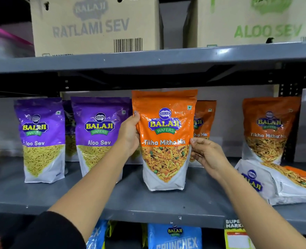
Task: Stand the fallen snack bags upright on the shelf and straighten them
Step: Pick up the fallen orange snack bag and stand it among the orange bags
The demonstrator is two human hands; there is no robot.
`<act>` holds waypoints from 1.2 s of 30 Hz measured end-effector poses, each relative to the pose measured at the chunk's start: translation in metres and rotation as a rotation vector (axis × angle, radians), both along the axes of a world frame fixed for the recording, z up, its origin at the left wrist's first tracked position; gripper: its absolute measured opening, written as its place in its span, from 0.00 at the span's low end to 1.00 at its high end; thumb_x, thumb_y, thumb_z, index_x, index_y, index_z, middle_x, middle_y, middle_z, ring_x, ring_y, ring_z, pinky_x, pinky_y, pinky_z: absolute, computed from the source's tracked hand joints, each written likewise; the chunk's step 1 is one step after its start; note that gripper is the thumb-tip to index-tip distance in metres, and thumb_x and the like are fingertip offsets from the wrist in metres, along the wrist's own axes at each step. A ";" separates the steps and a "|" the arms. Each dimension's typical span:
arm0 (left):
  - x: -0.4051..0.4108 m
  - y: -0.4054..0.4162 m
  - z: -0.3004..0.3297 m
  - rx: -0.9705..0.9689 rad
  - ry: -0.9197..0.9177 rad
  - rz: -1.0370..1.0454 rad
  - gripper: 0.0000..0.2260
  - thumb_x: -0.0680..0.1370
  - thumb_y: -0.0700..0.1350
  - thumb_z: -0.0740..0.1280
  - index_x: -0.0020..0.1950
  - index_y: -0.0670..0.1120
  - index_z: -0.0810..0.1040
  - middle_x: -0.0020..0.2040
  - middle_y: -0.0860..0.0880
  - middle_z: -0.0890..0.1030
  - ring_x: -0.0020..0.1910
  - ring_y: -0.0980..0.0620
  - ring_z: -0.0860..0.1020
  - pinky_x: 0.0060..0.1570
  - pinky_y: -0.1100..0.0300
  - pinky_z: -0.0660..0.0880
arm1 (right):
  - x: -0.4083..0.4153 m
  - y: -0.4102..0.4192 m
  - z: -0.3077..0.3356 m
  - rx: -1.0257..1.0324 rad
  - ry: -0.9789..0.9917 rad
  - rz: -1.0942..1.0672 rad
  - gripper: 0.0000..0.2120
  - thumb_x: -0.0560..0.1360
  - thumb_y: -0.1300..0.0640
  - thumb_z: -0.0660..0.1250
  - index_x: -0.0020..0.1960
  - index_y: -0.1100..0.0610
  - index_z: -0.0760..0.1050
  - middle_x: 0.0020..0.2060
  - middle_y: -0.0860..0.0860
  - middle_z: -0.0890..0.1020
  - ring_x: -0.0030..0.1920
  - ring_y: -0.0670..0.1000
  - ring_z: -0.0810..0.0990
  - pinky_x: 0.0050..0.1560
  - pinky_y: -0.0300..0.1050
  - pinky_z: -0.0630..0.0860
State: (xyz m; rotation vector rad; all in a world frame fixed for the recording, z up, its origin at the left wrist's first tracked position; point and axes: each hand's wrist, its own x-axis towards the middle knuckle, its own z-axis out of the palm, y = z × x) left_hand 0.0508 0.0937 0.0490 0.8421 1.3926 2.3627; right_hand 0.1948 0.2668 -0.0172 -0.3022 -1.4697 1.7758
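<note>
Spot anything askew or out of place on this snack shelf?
Yes. One orange-and-white Tikha Mitha Mix bag lies flat on its side at the right end of the grey metal shelf, while its neighbours stand upright. The orange Tikha Mitha Mix bag in the middle stands upright, held between the left hand and right hand.

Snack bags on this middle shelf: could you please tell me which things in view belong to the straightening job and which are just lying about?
Part of the job:
- orange Tikha Mitha Mix bag, held upright by left hand and right hand
- fallen bag lying at right
- purple Aloo Sev bags

Just there:
- cardboard boxes on the shelf above
- blue bag below
</note>
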 end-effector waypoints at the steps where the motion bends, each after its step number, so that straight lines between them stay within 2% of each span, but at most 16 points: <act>1: -0.002 0.005 -0.002 -0.008 -0.010 0.004 0.18 0.80 0.53 0.59 0.65 0.45 0.76 0.60 0.43 0.83 0.55 0.43 0.83 0.56 0.43 0.79 | -0.003 0.003 -0.002 0.003 -0.005 -0.016 0.10 0.74 0.61 0.71 0.53 0.64 0.81 0.45 0.57 0.85 0.44 0.55 0.79 0.42 0.43 0.79; 7: -0.016 0.024 -0.020 0.012 -0.085 -0.027 0.18 0.79 0.57 0.61 0.62 0.48 0.78 0.54 0.44 0.85 0.51 0.44 0.84 0.52 0.44 0.80 | -0.016 0.006 -0.030 0.075 -0.018 -0.080 0.03 0.77 0.62 0.68 0.45 0.59 0.81 0.39 0.51 0.86 0.39 0.51 0.82 0.38 0.43 0.80; 11: -0.021 0.028 -0.033 0.011 -0.073 -0.051 0.17 0.78 0.61 0.60 0.51 0.51 0.82 0.50 0.45 0.87 0.49 0.44 0.85 0.49 0.45 0.81 | -0.020 0.004 -0.033 0.126 -0.019 -0.125 0.05 0.77 0.62 0.68 0.45 0.56 0.82 0.40 0.48 0.86 0.40 0.48 0.84 0.37 0.40 0.79; 14: -0.019 0.029 -0.048 -0.008 -0.068 0.092 0.18 0.77 0.61 0.62 0.42 0.50 0.84 0.46 0.43 0.87 0.47 0.43 0.85 0.50 0.46 0.80 | -0.020 0.003 -0.035 0.114 -0.015 -0.117 0.04 0.77 0.60 0.68 0.46 0.54 0.81 0.39 0.46 0.86 0.41 0.47 0.84 0.38 0.42 0.79; 16: -0.015 0.028 -0.053 0.027 -0.064 0.248 0.17 0.77 0.56 0.62 0.35 0.48 0.81 0.38 0.45 0.85 0.39 0.49 0.84 0.45 0.50 0.79 | -0.019 0.002 -0.035 0.116 -0.031 -0.109 0.03 0.77 0.60 0.68 0.48 0.54 0.81 0.38 0.45 0.87 0.41 0.48 0.84 0.40 0.43 0.79; 18: -0.003 0.027 -0.055 0.120 -0.035 0.386 0.11 0.79 0.47 0.62 0.41 0.44 0.79 0.41 0.45 0.84 0.39 0.53 0.83 0.42 0.53 0.76 | -0.015 0.000 -0.034 0.103 -0.023 -0.118 0.04 0.77 0.60 0.68 0.50 0.56 0.81 0.39 0.48 0.87 0.43 0.50 0.84 0.43 0.47 0.79; 19: 0.007 0.026 -0.054 0.170 -0.004 0.438 0.09 0.79 0.44 0.61 0.50 0.42 0.80 0.49 0.44 0.84 0.47 0.53 0.83 0.46 0.53 0.77 | -0.011 -0.002 -0.034 0.082 -0.002 -0.131 0.05 0.78 0.60 0.67 0.52 0.57 0.81 0.41 0.51 0.86 0.44 0.52 0.83 0.44 0.49 0.79; 21: 0.034 0.022 -0.051 0.264 0.123 0.513 0.15 0.80 0.40 0.60 0.66 0.41 0.73 0.62 0.48 0.79 0.60 0.60 0.77 0.56 0.63 0.75 | 0.004 -0.005 -0.034 0.037 0.056 -0.174 0.06 0.79 0.60 0.65 0.53 0.57 0.80 0.44 0.54 0.85 0.45 0.53 0.82 0.43 0.48 0.79; 22: 0.048 0.021 -0.049 0.317 0.211 0.534 0.17 0.80 0.38 0.60 0.69 0.40 0.70 0.64 0.50 0.76 0.61 0.66 0.75 0.56 0.67 0.74 | 0.015 -0.008 -0.034 0.017 0.090 -0.190 0.07 0.79 0.61 0.64 0.53 0.56 0.80 0.45 0.54 0.85 0.45 0.52 0.81 0.41 0.47 0.79; 23: 0.060 0.021 -0.047 0.365 0.310 0.540 0.18 0.79 0.36 0.60 0.70 0.39 0.69 0.65 0.51 0.75 0.62 0.67 0.74 0.59 0.67 0.72 | 0.027 -0.010 -0.033 0.002 0.130 -0.199 0.07 0.80 0.61 0.63 0.52 0.55 0.80 0.44 0.53 0.84 0.44 0.51 0.81 0.40 0.45 0.78; 26: 0.092 0.040 -0.042 0.449 0.598 0.413 0.15 0.78 0.32 0.59 0.64 0.36 0.71 0.63 0.41 0.77 0.65 0.48 0.75 0.66 0.55 0.70 | 0.076 -0.013 -0.024 0.012 0.252 -0.284 0.07 0.80 0.61 0.63 0.52 0.55 0.80 0.44 0.51 0.85 0.44 0.48 0.83 0.42 0.43 0.80; 28: 0.118 0.065 -0.038 0.346 0.666 0.222 0.11 0.78 0.32 0.59 0.58 0.36 0.76 0.58 0.40 0.80 0.59 0.48 0.78 0.61 0.57 0.73 | 0.110 -0.007 -0.020 0.027 0.334 -0.457 0.06 0.78 0.62 0.65 0.50 0.54 0.80 0.46 0.52 0.84 0.47 0.47 0.83 0.44 0.43 0.80; 31: 0.148 0.123 -0.037 0.050 0.607 -0.020 0.08 0.75 0.39 0.64 0.51 0.45 0.79 0.54 0.44 0.82 0.54 0.51 0.79 0.57 0.60 0.73 | 0.149 0.010 -0.025 -0.029 0.421 -0.779 0.07 0.77 0.64 0.66 0.51 0.54 0.78 0.50 0.53 0.82 0.52 0.48 0.80 0.51 0.41 0.77; 33: 0.156 0.168 -0.038 -0.234 0.495 -0.150 0.08 0.74 0.45 0.66 0.52 0.49 0.80 0.53 0.48 0.82 0.54 0.50 0.79 0.57 0.58 0.73 | 0.163 0.024 -0.036 -0.133 0.386 -0.911 0.13 0.77 0.63 0.65 0.61 0.55 0.75 0.57 0.51 0.79 0.59 0.48 0.77 0.52 0.32 0.73; 34: 0.159 0.187 -0.039 -0.363 0.395 -0.207 0.10 0.75 0.46 0.66 0.55 0.48 0.80 0.53 0.49 0.81 0.53 0.50 0.78 0.55 0.57 0.72 | 0.168 0.030 -0.042 -0.187 0.344 -0.967 0.19 0.77 0.62 0.65 0.67 0.56 0.70 0.63 0.52 0.75 0.64 0.49 0.74 0.55 0.31 0.71; 36: 0.162 0.219 -0.047 -0.523 0.169 -0.338 0.08 0.78 0.45 0.62 0.52 0.45 0.80 0.48 0.49 0.80 0.47 0.51 0.77 0.46 0.59 0.73 | 0.174 0.042 -0.055 -0.293 0.282 -1.020 0.28 0.77 0.60 0.67 0.75 0.57 0.61 0.69 0.51 0.69 0.68 0.50 0.70 0.60 0.38 0.67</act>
